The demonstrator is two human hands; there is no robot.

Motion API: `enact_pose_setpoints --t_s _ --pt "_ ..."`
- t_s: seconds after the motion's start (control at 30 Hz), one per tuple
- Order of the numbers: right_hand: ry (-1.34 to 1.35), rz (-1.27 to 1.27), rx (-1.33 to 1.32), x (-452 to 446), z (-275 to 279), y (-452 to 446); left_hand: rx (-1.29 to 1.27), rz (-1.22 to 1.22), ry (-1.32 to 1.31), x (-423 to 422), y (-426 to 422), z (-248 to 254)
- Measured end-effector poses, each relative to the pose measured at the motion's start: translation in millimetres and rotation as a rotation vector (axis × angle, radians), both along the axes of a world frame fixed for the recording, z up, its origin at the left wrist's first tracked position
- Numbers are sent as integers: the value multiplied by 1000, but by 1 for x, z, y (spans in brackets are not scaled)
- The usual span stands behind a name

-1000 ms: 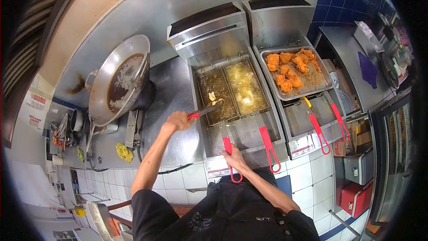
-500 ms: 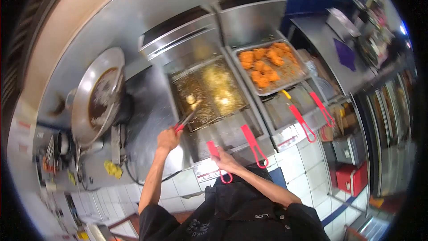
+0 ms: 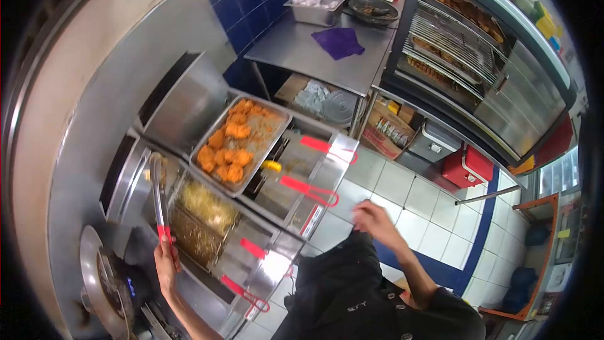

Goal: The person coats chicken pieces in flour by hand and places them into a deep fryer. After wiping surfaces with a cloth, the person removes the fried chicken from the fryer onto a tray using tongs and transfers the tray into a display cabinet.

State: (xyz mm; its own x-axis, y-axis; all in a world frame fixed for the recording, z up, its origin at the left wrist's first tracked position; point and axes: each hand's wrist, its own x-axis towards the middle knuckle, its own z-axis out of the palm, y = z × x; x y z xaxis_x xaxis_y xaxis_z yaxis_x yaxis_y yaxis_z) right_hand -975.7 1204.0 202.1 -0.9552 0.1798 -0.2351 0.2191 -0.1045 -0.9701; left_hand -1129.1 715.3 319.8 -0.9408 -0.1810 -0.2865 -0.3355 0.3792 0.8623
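Note:
My left hand (image 3: 166, 266) is closed around the red grip of metal tongs (image 3: 160, 208). Their tips reach the back of the near fryer (image 3: 220, 263), by a small pale-brown piece I cannot make out clearly. One bay of this fryer holds foaming yellow oil (image 3: 211, 206); dark bubbling oil (image 3: 194, 237) fills the other. Two red basket handles (image 3: 253, 249) stick out at its front. My right hand (image 3: 376, 219) hangs over the floor in front of the fryers, fingers loosely bent and apart, with nothing visible in it.
Orange fried pieces (image 3: 238, 131) lie in a metal tray (image 3: 257, 145) on the second fryer, which has red handles (image 3: 308, 190) too. A wok-like pan (image 3: 94, 271) stands at lower left. Beyond are a steel table (image 3: 283, 50) with a purple cloth (image 3: 338, 43) and a glass-doored cabinet (image 3: 516, 104).
My view has swung to the right. The tongs have left the dark oil and moved to the fryer's back. My right hand has let go of the red basket handle.

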Motion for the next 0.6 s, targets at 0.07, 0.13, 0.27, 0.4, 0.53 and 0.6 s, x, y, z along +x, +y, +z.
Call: enact_pose_setpoints --t_s 0.07,0.13,0.27,0.4,0.53,0.6 --pt "-77 -322 66 19 -32 76 37 -61 88 -45 81 29" --pt "-160 -587 145 47 -87 152 86 -98 129 -93 176 51" --pt "-374 -749 15 119 -257 295 266 -373 81 -207 378 62" --pt "-592 -951 -231 258 -384 349 484 -572 -57 -332 610 43" --pt "-865 -1008 -381 334 -324 316 558 -695 -105 -474 820 -21" --pt "-964 -1012 -444 320 -300 301 517 -670 -171 -505 906 -44"
